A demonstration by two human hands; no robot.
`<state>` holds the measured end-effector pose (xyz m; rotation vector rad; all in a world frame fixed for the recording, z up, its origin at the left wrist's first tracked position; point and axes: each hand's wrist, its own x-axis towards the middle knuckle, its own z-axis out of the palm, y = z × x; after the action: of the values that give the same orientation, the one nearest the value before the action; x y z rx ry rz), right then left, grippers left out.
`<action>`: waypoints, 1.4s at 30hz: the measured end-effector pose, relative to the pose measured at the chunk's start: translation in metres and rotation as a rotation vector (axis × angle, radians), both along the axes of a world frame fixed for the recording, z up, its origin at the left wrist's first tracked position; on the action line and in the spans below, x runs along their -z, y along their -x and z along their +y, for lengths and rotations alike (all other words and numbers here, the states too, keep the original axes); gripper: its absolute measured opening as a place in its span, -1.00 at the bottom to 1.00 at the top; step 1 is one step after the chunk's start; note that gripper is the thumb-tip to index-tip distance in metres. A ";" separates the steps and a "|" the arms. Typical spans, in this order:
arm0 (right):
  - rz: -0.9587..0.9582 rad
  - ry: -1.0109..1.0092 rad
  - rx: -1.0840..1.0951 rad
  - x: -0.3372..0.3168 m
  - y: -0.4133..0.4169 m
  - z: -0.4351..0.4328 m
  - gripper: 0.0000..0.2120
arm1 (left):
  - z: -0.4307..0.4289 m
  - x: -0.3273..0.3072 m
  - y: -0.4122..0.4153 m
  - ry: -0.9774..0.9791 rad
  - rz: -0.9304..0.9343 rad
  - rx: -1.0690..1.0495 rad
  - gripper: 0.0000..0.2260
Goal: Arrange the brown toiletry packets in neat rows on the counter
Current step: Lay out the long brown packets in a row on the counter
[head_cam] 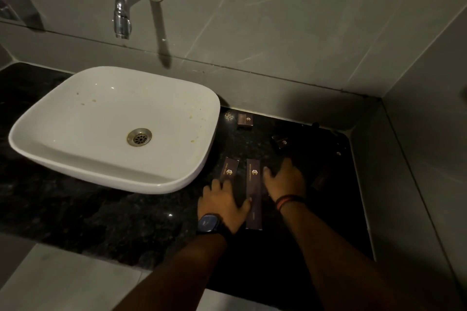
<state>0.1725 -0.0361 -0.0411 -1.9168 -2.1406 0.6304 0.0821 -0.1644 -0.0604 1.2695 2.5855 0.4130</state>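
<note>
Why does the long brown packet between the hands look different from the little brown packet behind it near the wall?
The long brown packet is a narrow strip; the small brown packet is short and squarish. The long one lies between both hands, the left hand touching it; the small one lies alone. Both are brown with a gold logo.

The bench (75,209) is black stone flecked with pale grey speckles. On it, the long packet (253,194) is dark brown with a gold emblem and gold lettering; the shorter packet (229,170) at its 10 o'clock matches. The small box (245,120) is brown with a gold mark. The basin (113,118) is white with yellowish spots, its drain (139,136) silver. The wall (252,20) is grey, veined paler.
</note>
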 end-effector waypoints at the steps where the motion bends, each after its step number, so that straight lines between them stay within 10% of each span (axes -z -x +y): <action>1: 0.023 -0.011 0.060 -0.003 -0.013 0.009 -0.54 | 0.008 -0.003 -0.009 -0.036 -0.042 0.032 -0.43; 10: 0.066 0.233 0.355 0.005 -0.096 0.084 -0.38 | 0.071 0.017 -0.098 0.217 -0.601 -0.009 -0.36; 19: 0.079 0.263 0.326 0.021 -0.093 0.101 -0.47 | 0.093 0.033 -0.112 0.250 -0.538 -0.099 -0.46; 24: 0.033 0.269 0.314 0.021 -0.109 0.076 -0.54 | 0.080 0.029 -0.133 0.242 -0.564 -0.124 -0.21; 42: -0.049 0.378 0.163 0.018 -0.151 -0.016 -0.46 | 0.068 0.024 -0.113 0.257 -0.445 0.037 -0.63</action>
<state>0.3233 -0.0523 -0.0595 -2.2884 -1.9734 1.0239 0.1950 -0.0962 -0.0844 1.0026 2.1568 0.3022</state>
